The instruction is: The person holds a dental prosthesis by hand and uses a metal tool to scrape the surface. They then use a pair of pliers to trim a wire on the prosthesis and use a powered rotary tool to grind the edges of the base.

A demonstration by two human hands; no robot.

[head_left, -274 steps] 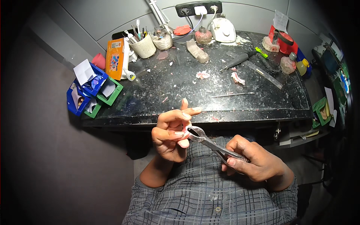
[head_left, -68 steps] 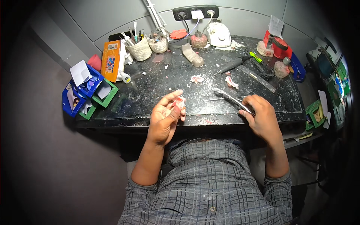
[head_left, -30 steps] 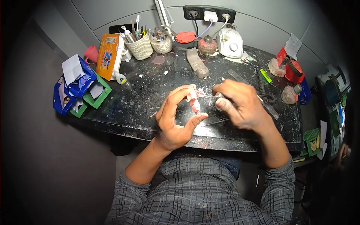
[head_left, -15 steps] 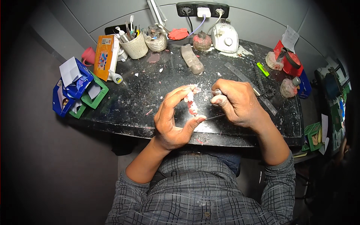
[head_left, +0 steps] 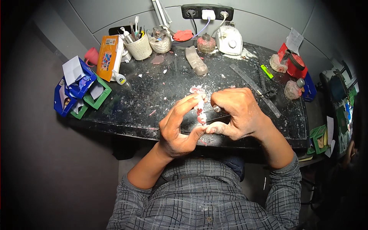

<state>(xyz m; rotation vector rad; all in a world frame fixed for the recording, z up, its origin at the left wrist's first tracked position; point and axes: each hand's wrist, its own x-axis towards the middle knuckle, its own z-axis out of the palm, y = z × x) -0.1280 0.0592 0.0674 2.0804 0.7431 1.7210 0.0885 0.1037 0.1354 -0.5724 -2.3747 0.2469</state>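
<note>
Between the thumb and fingertips of my left hand [head_left: 177, 124] is a small pink-and-white denture [head_left: 201, 116], brightly lit, its ends partly hidden by the fingers. My right hand [head_left: 238, 114] grips a handpiece with a metal nose [head_left: 217, 109], most of its body hidden in the palm. A thin bit points from that nose toward the denture; whether it touches cannot be made out. My right thumb rests against or close beside the left thumb tip. White dust coats the fingers, and pink-and-white scraps [head_left: 197, 89] lie just beyond the left fingertips.
Dust and chips cover the black bench [head_left: 134, 103]. Farther back lie a grey block [head_left: 196, 61] and a clear ruler [head_left: 253, 88], with a woven tool cup [head_left: 138, 48] at left. Blue and green trays [head_left: 100, 96] sit at the left edge, a green marker [head_left: 266, 72] at right.
My right hand has come left and its thumb has swung down to the left thumb. The handpiece nose is lower and nearer the denture. The left hand has shifted slightly.
</note>
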